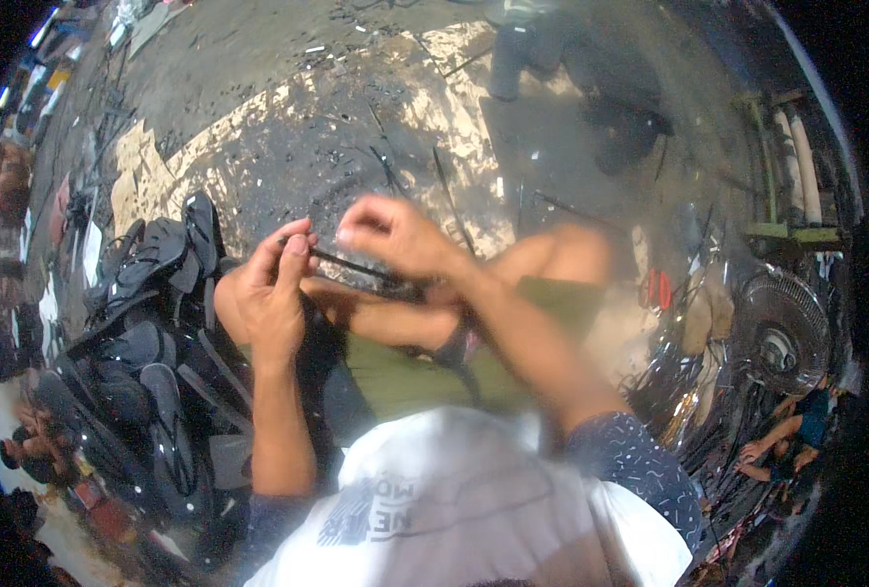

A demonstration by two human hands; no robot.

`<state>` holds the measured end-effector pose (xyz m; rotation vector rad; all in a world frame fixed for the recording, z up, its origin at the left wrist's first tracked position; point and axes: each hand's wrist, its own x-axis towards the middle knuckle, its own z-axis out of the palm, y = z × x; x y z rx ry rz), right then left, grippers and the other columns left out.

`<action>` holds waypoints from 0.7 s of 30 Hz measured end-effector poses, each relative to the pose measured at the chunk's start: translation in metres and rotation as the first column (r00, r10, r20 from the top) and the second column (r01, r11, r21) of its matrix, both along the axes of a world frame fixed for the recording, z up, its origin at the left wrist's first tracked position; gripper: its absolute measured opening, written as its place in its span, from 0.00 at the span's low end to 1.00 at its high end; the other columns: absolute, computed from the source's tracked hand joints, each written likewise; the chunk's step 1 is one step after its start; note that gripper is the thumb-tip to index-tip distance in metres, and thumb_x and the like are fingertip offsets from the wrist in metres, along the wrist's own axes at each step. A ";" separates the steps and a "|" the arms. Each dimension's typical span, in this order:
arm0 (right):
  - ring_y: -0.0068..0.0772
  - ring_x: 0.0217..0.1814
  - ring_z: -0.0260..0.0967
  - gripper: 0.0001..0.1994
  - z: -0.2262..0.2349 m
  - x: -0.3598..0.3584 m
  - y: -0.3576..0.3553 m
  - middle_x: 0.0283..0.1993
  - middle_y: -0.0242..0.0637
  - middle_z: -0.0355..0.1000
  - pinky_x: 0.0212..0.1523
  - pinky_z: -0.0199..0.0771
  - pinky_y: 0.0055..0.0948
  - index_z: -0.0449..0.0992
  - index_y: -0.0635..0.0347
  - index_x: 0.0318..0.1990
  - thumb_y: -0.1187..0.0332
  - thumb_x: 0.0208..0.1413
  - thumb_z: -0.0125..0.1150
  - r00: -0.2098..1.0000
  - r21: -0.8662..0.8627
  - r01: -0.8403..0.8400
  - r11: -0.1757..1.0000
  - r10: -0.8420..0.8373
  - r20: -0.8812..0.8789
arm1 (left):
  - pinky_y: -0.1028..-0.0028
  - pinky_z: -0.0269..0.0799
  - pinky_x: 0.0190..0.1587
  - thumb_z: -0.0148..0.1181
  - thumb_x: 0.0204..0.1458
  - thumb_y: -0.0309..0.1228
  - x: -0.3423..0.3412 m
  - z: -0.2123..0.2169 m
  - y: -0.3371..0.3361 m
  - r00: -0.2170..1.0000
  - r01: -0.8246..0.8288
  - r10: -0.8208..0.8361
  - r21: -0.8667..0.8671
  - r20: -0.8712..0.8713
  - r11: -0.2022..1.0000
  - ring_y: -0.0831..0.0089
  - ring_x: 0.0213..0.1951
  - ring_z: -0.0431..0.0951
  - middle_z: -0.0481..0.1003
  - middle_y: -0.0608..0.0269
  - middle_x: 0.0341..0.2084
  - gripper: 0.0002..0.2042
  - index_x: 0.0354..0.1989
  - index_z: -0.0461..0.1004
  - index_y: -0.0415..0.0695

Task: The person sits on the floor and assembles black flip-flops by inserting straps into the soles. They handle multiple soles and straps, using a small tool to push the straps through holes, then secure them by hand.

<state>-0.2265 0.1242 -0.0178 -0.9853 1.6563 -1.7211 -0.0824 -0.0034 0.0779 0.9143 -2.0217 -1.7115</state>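
Observation:
My left hand (280,262) pinches the end of a thin, black, flat piece (361,271) between thumb and fingers. The piece is seen edge-on, like a sandal sole, and slants down to the right above my crossed legs. Over it, my right hand (387,233) is blurred by motion with its fingers curled in. Anything between those fingers is too smeared to make out. Close by my left arm lies a heap of black flip-flops (168,416), several with straps showing.
Tattered cardboard (454,108) and black scraps cover the floor ahead. Red-handled scissors (655,290) lie to my right, near a round fan (781,333) and loose dark strips. A green metal frame (775,231) stands farther right. Another person (791,430) sits at the far right.

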 end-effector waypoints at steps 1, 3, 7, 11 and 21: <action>0.24 0.38 0.74 0.14 -0.011 -0.020 0.001 0.35 0.35 0.79 0.41 0.75 0.29 0.82 0.60 0.41 0.58 0.59 0.70 0.988 0.143 0.152 0.978 -0.150 -0.026 | 0.78 0.76 0.46 0.60 0.66 0.32 0.005 0.001 -0.003 1.000 -0.025 0.025 -0.014 0.001 1.000 0.78 0.42 0.80 0.81 0.58 0.42 0.17 0.59 0.77 0.35; 0.32 0.35 0.79 0.14 -0.080 -0.060 -0.013 0.31 0.39 0.81 0.36 0.77 0.36 0.80 0.61 0.39 0.58 0.61 0.67 0.868 0.209 0.495 0.843 -0.468 -0.167 | 0.76 0.77 0.44 0.58 0.68 0.32 0.017 0.001 -0.009 0.998 -0.032 0.031 -0.029 -0.046 0.999 0.78 0.39 0.80 0.81 0.56 0.43 0.18 0.61 0.75 0.33; 0.52 0.41 0.80 0.13 -0.153 -0.079 -0.032 0.33 0.47 0.80 0.42 0.78 0.48 0.78 0.60 0.38 0.59 0.56 0.69 0.744 0.383 0.645 0.661 -0.431 -0.510 | 0.75 0.78 0.42 0.54 0.69 0.31 0.024 0.010 0.011 0.987 0.023 -0.011 0.068 -0.161 0.997 0.74 0.39 0.81 0.79 0.52 0.47 0.20 0.66 0.69 0.33; 0.45 0.42 0.79 0.14 -0.137 -0.072 -0.037 0.37 0.45 0.80 0.45 0.77 0.41 0.78 0.60 0.44 0.61 0.55 0.67 0.817 0.419 0.576 0.702 -0.481 -0.318 | 0.76 0.78 0.43 0.61 0.65 0.31 0.037 0.012 0.003 0.979 -0.045 0.080 0.183 -0.187 0.982 0.74 0.39 0.82 0.81 0.56 0.43 0.16 0.58 0.76 0.35; 0.23 0.41 0.78 0.12 0.077 0.020 0.023 0.41 0.35 0.79 0.40 0.79 0.25 0.76 0.61 0.54 0.74 0.65 0.61 0.943 -0.116 0.301 0.947 -0.277 0.186 | 0.76 0.72 0.55 0.65 0.61 0.25 0.005 0.024 0.014 0.976 0.011 0.016 0.126 -0.217 0.992 0.75 0.49 0.78 0.79 0.62 0.47 0.12 0.52 0.81 0.35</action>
